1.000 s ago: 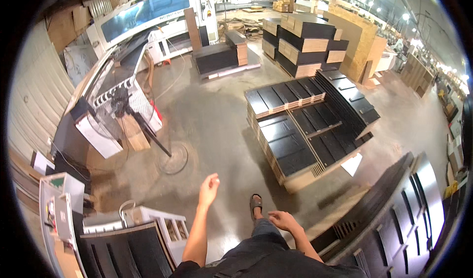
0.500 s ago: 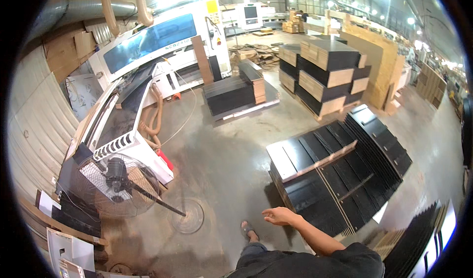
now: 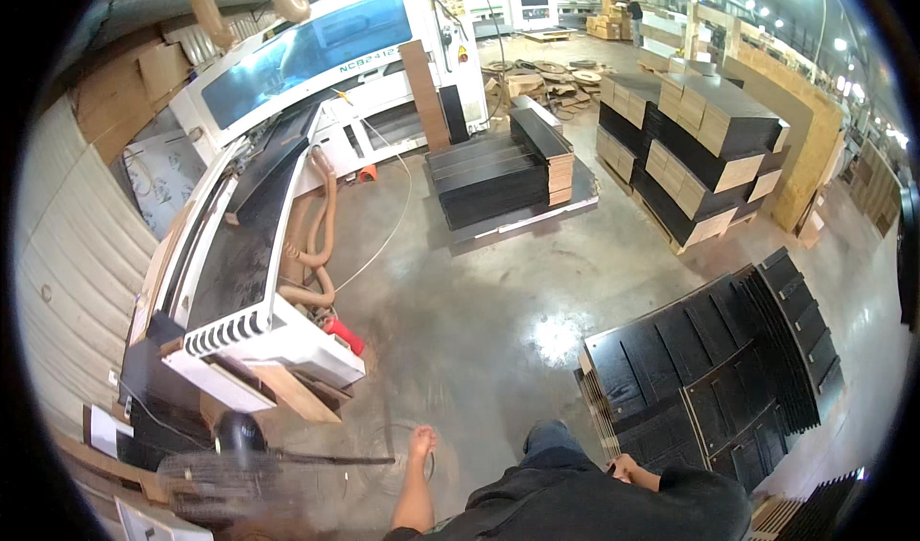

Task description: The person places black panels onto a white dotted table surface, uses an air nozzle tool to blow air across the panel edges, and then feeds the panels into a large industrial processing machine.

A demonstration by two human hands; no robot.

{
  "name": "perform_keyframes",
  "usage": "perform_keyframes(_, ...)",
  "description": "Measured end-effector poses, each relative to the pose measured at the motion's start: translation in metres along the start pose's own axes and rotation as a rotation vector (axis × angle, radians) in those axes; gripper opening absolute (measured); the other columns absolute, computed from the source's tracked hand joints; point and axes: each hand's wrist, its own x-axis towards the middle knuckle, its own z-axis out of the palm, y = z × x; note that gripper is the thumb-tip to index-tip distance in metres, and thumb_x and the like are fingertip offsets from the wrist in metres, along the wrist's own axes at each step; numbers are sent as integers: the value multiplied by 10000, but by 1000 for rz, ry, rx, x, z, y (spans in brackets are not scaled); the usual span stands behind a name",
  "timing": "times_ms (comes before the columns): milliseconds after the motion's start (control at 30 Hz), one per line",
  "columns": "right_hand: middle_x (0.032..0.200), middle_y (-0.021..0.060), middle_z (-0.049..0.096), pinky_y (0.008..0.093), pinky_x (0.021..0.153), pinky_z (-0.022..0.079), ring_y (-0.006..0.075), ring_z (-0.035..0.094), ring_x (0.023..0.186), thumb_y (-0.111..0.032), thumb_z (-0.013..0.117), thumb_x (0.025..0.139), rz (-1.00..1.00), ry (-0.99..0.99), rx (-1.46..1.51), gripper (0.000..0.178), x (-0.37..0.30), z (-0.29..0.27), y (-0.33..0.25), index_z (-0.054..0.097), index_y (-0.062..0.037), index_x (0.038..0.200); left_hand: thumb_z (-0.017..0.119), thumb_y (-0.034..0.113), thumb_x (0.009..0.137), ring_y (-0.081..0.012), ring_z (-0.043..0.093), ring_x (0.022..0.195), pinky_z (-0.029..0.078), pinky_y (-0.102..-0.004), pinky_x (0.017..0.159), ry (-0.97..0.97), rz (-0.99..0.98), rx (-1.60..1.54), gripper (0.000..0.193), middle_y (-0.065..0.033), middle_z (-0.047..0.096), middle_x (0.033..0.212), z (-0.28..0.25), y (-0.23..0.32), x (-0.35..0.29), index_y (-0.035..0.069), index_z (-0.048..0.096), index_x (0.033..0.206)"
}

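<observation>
My left hand [image 3: 422, 441] is held out in front of me over the floor, near the round base of the pedestal fan. Its fingers are curled in, and nothing shows in them. Close to the near left edge of a stack of black panels [image 3: 644, 366], my right hand [image 3: 625, 468] is low beside my body with its fingers bent. A small dark spot shows at its fingertips; whether it is a held thing, I cannot tell. Raised strips run across the panels on top of that stack. The fan [image 3: 240, 436] at lower left has a blurred cage.
A white machine [image 3: 316, 71] with a blue window and a long bed [image 3: 240, 253] fills the left. Ahead lies a low pile of black boards [image 3: 489, 182]; taller stacks [image 3: 709, 148] stand on a pallet farther right. A hose [image 3: 321, 225] hangs beside the bed.
The view has shifted, and the panel stack now appears lower and farther right. My left hand has come into view. My right hand has drawn back toward my body, its fingers now bent.
</observation>
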Motion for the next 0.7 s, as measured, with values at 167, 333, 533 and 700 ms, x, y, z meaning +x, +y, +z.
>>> perform_keyframes(167,1056,145,734,425,706,555,267,717,840,-206,581,1013,-151,20,42,293,22,9,-142,718,-19,1192,588,240,1047,-159,683,763,565,-324,670,-66,61,127,253,-61,730,986,23,99,104,72,684,1209)
perform_keyframes(333,899,204,726,375,557,540,283,680,653,-207,602,972,-198,23,-30,283,205,-62,-304,751,33,988,594,221,1018,-220,683,768,561,-401,697,-219,-215,263,299,-87,754,970,63,123,183,58,691,1249)
perform_keyframes(533,724,100,716,360,514,521,192,646,553,-319,599,988,-524,91,-87,358,231,-119,-597,716,-3,868,638,326,988,-312,721,920,566,-472,749,-388,-109,384,349,-139,750,1067,44,162,234,85,706,1232)
perform_keyframes(700,913,114,772,325,619,564,187,712,714,-333,608,1003,-565,140,-48,372,242,-120,-828,702,-5,1151,636,316,983,-281,693,834,548,-447,687,-251,-210,203,310,-117,735,999,52,202,307,93,716,1183)
